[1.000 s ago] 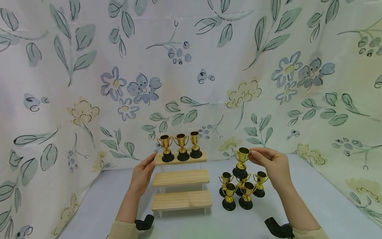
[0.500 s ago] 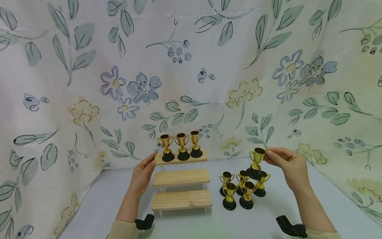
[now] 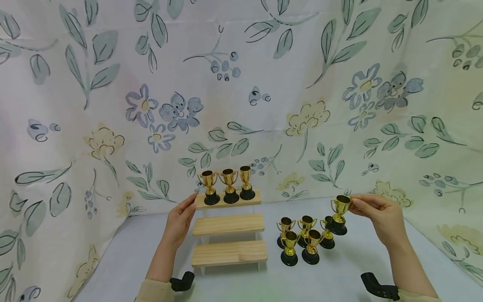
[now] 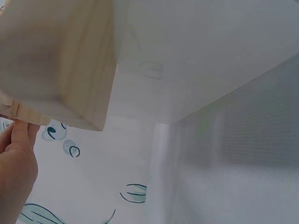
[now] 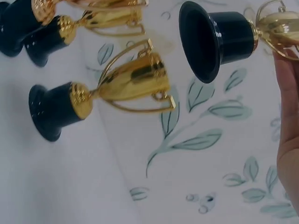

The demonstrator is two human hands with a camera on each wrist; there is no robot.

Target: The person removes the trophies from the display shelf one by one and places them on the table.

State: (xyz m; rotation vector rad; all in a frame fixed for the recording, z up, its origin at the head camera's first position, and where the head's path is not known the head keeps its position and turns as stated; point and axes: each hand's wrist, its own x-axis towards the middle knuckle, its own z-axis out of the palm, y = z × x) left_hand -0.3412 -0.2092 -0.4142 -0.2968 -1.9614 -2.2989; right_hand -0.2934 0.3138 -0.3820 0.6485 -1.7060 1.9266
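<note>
Trophies stand in two lots, so your work looks part-done: three shelf trophies (image 3: 228, 178) line the top shelf (image 3: 258, 196), from its left end towards its right end. Five worktop trophies (image 3: 312, 247) stand upright, clustered between the shelves and the worktop's (image 3: 313, 287) right edge. Middle shelf (image 3: 228, 225) and bottom shelf (image 3: 226, 253) bear none. Your right hand (image 3: 386, 216) pinches the held trophy (image 3: 342, 205) by its right handle, fingers closed together, near the worktop's back right corner; the right wrist view shows its underside, so it appears lifted. Setting it down is not yet done, and five remain off the shelves. Your left hand (image 3: 179, 222) touches the top shelf's left end, holding no trophy; whether it grips that end or merely rests there, you cannot tell.
</note>
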